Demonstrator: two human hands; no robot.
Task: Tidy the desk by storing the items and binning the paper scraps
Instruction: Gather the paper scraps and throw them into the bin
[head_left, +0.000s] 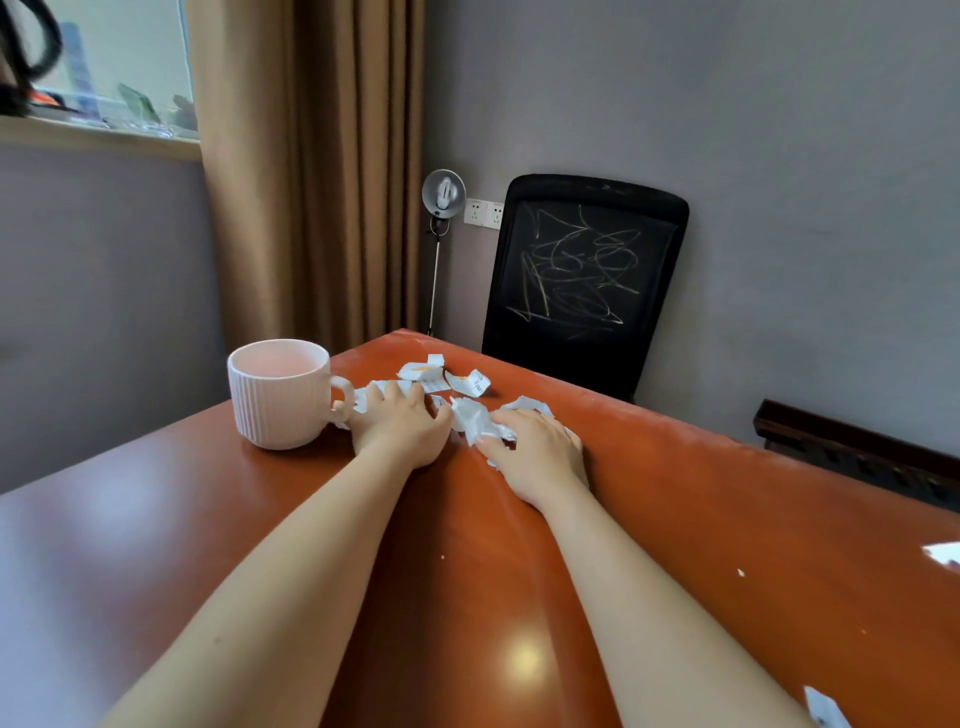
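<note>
Two hands lay just right of the mug (283, 395): left hand (400, 431) & right hand (540, 457), fingers spread flat over the paper scraps (470, 415), prob. raking them into one pile for binning.

Reddish-brown glossy desk (675, 519), white ribbed mug (280, 402), white paper scraps (470, 415) with orange print, black chair (587, 280) scribbled pale

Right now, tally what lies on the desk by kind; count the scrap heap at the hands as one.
Mug: 1
Scrap heap: 1
Larger stray scraps, at the right edge: 2
Hands: 2, left hand and right hand
Total: 6
</note>
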